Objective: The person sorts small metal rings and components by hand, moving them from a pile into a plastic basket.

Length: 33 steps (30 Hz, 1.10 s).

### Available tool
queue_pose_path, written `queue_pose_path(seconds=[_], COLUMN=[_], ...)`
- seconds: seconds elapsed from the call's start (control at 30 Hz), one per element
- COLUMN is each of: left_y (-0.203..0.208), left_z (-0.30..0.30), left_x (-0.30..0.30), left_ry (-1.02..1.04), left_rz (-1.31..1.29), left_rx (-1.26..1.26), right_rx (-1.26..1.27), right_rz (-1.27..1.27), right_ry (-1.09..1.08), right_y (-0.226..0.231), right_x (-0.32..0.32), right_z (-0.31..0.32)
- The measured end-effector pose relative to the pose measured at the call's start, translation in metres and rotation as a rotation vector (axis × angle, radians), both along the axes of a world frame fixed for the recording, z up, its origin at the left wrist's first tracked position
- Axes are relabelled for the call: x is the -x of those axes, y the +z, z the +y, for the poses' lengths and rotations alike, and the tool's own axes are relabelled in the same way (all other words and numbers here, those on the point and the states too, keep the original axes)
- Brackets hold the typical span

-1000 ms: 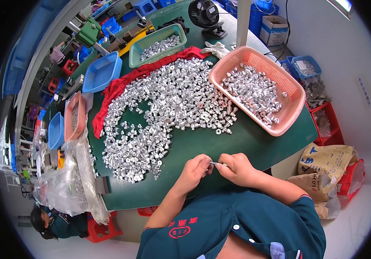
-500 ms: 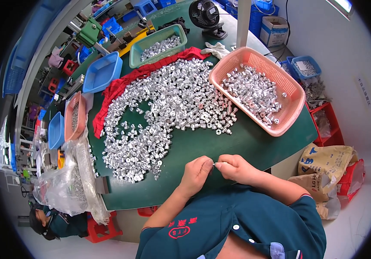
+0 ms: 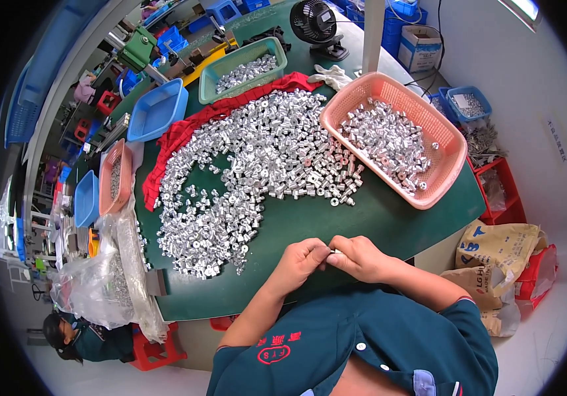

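Near the front edge of the green table (image 3: 362, 224), my left hand (image 3: 300, 265) and my right hand (image 3: 362, 259) meet with their fingertips pinched together. A sliver of a small silver metal part (image 3: 337, 251) shows at the fingertips of my right hand; most of it is hidden. What the left fingers pinch is covered by the hands. Beyond them spreads a large heap of small silver metal parts (image 3: 277, 152), curved like an arc. To its right, a pink basket (image 3: 451, 148) holds more of these parts.
A red cloth (image 3: 164, 155) lines the heap's far side. Behind stand a green basket (image 3: 277, 53), a blue tray (image 3: 158, 109), white gloves (image 3: 331, 77) and a black fan (image 3: 313, 23). Clear plastic bags (image 3: 98, 284) hang at the left. Another person (image 3: 92, 340) sits at lower left.
My two hands have shifted slightly against each other, the right fingers curling further over the left fingertips. The heap and baskets look the same.
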<state>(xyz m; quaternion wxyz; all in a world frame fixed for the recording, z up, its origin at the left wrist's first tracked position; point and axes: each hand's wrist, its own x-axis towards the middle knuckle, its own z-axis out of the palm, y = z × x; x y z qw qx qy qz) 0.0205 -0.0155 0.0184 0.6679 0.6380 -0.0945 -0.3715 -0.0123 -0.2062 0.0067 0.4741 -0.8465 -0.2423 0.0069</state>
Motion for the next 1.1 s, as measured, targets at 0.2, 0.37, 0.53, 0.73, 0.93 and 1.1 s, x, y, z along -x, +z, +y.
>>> queue_pose_path(seconds=[0.2, 0.37, 0.53, 0.73, 0.93, 1.1], left_y=[0.01, 0.008, -0.017, 0.014, 0.046, 0.048], left_z=[-0.008, -0.013, 0.005, -0.014, -0.089, -0.152], left_x=[0.0, 0.004, 0.006, -0.027, -0.076, -0.097], left_ry=[-0.008, -0.033, 0.208, 0.271, 0.005, -0.121], left_rz=[-0.682, -0.927, -0.202, 0.117, -0.035, -0.317], left_rx=[-0.198, -0.264, -0.041, 0.064, 0.138, 0.196], right_rx=[-0.573, -0.674, -0.047, -0.029, 0.034, -0.041], right_rz=[0.645, 0.811, -0.061, -0.138, -0.225, -0.147], right_ry=[0.154, 0.127, -0.145, -0.366, -0.328, -0.366], right_y=[-0.008, -0.01, -0.005, -0.021, -0.021, -0.023], right_x=[0.002, 0.007, 0.009, 0.015, 0.013, 0.013], right_z=[-0.009, -0.012, -0.016, -0.031, -0.03, -0.029])
